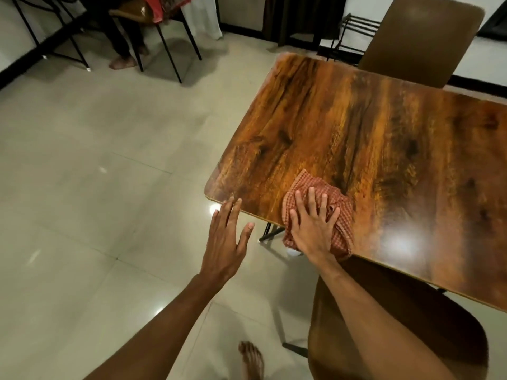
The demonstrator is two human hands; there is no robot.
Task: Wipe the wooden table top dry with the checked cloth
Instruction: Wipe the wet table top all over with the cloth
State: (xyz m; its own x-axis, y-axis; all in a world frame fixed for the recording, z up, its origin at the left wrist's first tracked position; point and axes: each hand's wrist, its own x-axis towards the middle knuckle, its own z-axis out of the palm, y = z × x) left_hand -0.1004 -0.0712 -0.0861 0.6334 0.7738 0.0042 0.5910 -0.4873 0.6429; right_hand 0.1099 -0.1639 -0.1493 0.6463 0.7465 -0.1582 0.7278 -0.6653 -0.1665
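Right hand [312, 224] pressed flat, fingers spread, on checked cloth [326, 196] overhanging table top [384, 127] edge; left hand [227, 237] open, empty. Risk: cloth sliding off.

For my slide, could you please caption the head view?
Right hand presses checked cloth on wooden table; left hand hovers.

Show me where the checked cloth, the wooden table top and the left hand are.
checked cloth [343, 215], head view, on the bunched fabric right of the fingers.
wooden table top [356, 119], head view, on bare wood.
left hand [223, 242], head view, on the back of the hand.
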